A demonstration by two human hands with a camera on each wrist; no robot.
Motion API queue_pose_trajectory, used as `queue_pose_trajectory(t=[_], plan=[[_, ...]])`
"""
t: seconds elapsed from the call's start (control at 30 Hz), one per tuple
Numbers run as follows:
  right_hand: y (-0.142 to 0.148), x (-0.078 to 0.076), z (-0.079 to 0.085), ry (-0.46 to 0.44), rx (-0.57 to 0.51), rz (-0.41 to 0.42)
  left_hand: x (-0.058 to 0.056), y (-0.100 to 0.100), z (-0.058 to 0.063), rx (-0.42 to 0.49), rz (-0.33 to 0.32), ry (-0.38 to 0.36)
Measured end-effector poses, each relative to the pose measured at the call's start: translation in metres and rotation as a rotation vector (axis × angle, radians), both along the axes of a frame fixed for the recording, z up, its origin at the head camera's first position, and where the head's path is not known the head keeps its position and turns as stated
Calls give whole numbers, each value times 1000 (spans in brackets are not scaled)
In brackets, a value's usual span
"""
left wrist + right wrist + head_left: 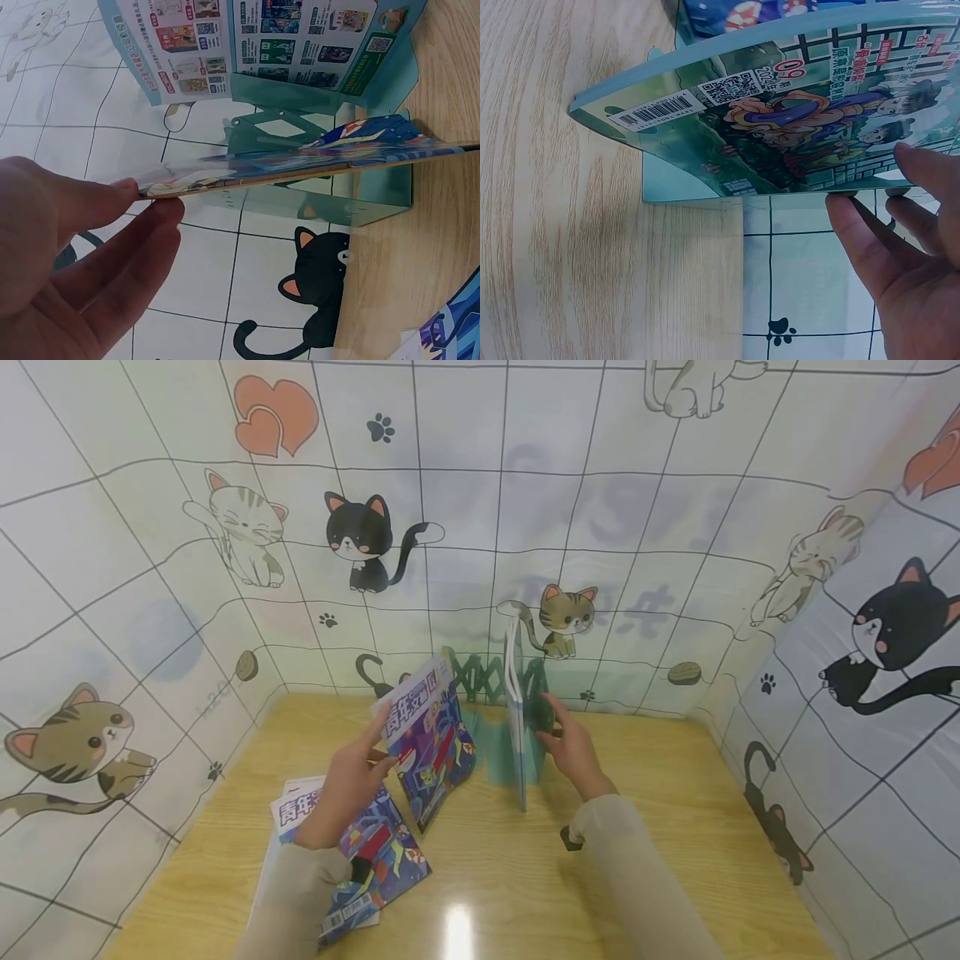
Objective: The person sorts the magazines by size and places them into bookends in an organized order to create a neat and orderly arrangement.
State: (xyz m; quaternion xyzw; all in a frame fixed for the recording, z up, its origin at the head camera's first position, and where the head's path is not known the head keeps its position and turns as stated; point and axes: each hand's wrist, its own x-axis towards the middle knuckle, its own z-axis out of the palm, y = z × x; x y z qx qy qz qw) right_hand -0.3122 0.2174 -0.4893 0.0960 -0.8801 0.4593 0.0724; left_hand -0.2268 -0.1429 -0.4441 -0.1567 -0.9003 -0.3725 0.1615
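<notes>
Nearest, on the pale wood-grain tabletop [517, 868], lie loose glossy magazines with purple-and-blue illustrated covers [393, 852], partly under the left forearm. Just beyond, here's the left hand [348, 789], thumb and fingers closed in a pinch on the upper corner of a thin purple-covered paper magazine [431, 743], tilted at the left of a teal expanding bookend [498, 760]. It should be light but floppy, its slick cover apt to slide or bow from one corner; gripping the spine midway would keep it stiffer, while paper corners could crease. Over to the right hand [576, 756]: fingers apart, loosely bent, tips touching the outer side and edge of green-covered magazines [795, 142] standing upright in the bookend, likely firmer as a group. Farthest back hangs the white grid-patterned backdrop printed with cartoon cats [465, 502].
</notes>
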Motion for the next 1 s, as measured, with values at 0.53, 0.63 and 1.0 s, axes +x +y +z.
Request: queue_pose_trajectory(t=[0.53,0.63,1.0], plan=[[1,-1,0,9,5,-2,-4,34,6,-85,129,43],[0,-1,0,10,3,-1,-6,39,6,-95,145,84],[0,0,0,1,1,-5,-19,56,0,-121,155,210]])
